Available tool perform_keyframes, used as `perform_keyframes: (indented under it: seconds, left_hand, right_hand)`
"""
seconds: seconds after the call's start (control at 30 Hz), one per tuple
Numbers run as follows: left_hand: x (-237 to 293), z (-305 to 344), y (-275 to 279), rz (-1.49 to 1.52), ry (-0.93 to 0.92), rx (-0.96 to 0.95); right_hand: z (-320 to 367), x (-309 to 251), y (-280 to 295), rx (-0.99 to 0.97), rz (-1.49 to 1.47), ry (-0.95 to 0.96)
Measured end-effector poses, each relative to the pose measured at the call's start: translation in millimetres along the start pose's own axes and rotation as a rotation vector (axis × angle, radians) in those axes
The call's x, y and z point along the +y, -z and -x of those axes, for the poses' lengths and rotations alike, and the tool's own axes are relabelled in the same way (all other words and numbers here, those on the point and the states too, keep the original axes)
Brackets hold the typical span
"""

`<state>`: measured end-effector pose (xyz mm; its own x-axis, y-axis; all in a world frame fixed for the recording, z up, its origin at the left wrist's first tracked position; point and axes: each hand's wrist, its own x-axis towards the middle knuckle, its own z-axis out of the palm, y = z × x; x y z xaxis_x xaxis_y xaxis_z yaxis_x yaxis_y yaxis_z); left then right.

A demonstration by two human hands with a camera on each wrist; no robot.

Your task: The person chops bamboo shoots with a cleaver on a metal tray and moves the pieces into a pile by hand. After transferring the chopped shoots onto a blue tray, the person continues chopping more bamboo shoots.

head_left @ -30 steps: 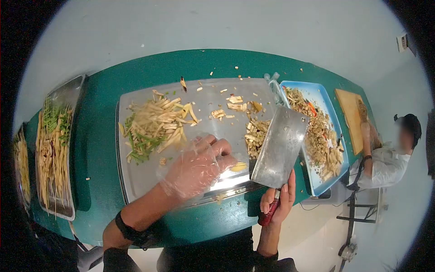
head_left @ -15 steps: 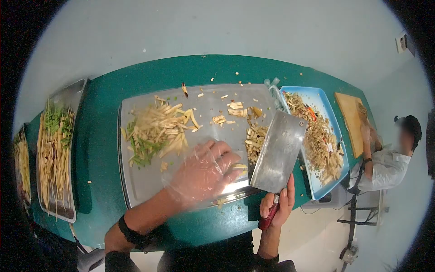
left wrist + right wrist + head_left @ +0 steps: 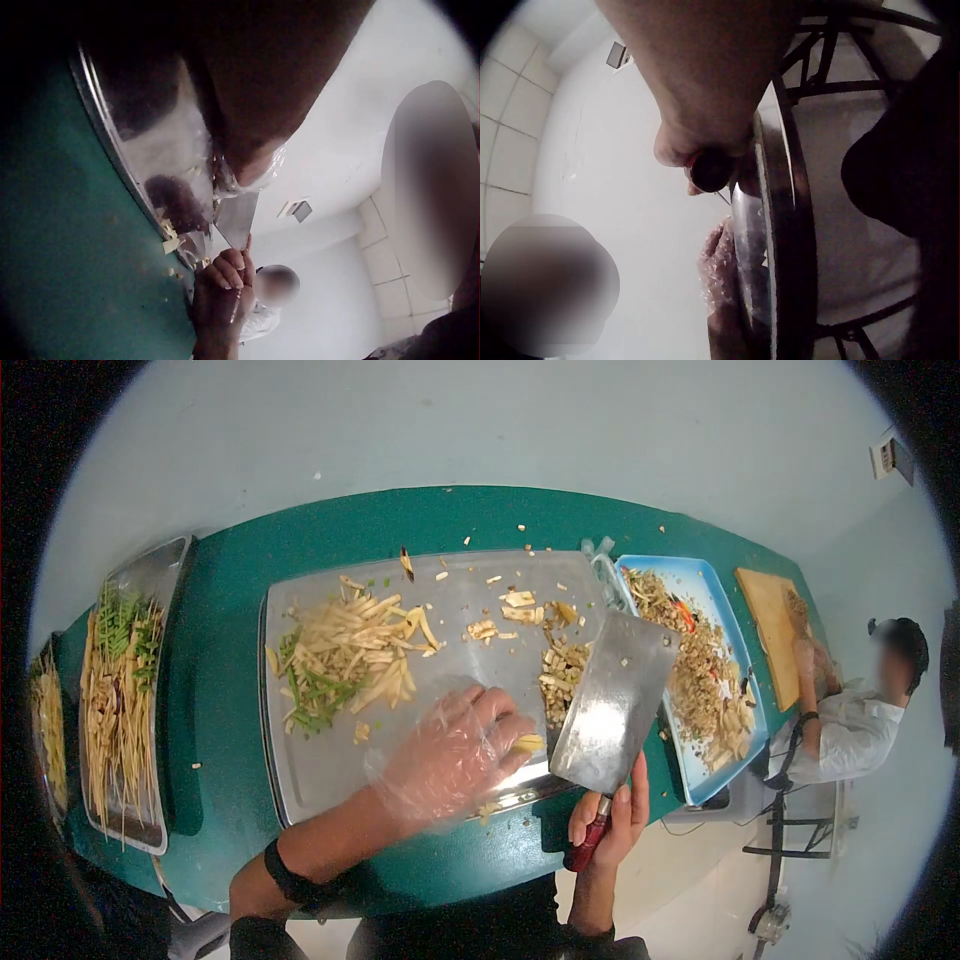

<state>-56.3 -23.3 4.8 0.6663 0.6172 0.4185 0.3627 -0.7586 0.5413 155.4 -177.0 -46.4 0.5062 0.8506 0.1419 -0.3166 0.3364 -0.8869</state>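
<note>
In a clear plastic glove, my left hand is low over the metal tray, near its front edge. Its curled fingers hold a pale yellow vegetable piece, mostly hidden under them. My bare right hand grips the dark red handle of a cleaver. The broad blade is raised over the tray's right end, overlapping diced vegetable in the head view. A heap of pale strips with green strips lies at the tray's left. The right wrist view shows the handle's butt.
Right of the tray stands a blue tray of chopped food, then a wooden board where another person works. At far left is a metal tray of skewers. Scraps lie on the green table.
My left hand has shifted slightly on the tray, with the yellow piece still at its fingertips. The cleaver stays raised, its blade a little lower in view. The head view has tilted a bit.
</note>
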Motion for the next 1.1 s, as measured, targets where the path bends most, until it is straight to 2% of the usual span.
perform_keyframes:
  seconds: [0.13, 0.3, 0.43, 0.6, 0.73, 0.8, 1.03, 1.1]
  left_hand:
    - [1.5, 1.0, 1.8, 0.029, 0.022, 0.015]
    - [-3.7, 3.6, -1.0, 0.030, -0.012, -0.005]
    - [-2.3, 2.7, -2.0, 0.052, -0.021, -0.007]
    - [-1.1, 1.1, -0.8, 0.057, -0.041, 0.022]
    - [-1.4, 0.7, -4.2, 0.086, -0.067, 0.042]
    - [-1.0, 1.2, -5.2, 0.101, -0.076, 0.048]
    - [-2.4, 1.9, -8.9, 0.102, -0.087, 0.066]
    - [-2.0, 2.2, -8.6, 0.100, -0.088, 0.070]
  right_hand:
    - [1.3, -17.9, -26.3, 0.039, 0.133, 0.024]
    - [-1.4, -37.5, -50.8, -0.028, 0.466, 0.096]
    - [-2.9, -38.4, -53.1, -0.099, 0.483, 0.130]
    - [-1.1, -44.5, -66.3, -0.039, 0.512, 0.051]
    - [-4.2, -45.7, -67.6, -0.086, 0.489, 0.050]
    - [-5.2, -51.0, -73.3, -0.080, 0.592, 0.001]
    - [-23.3, -37.3, -88.9, -0.091, 0.652, 0.032]
    - [-32.9, -28.4, -90.5, -0.132, 0.668, 0.100]
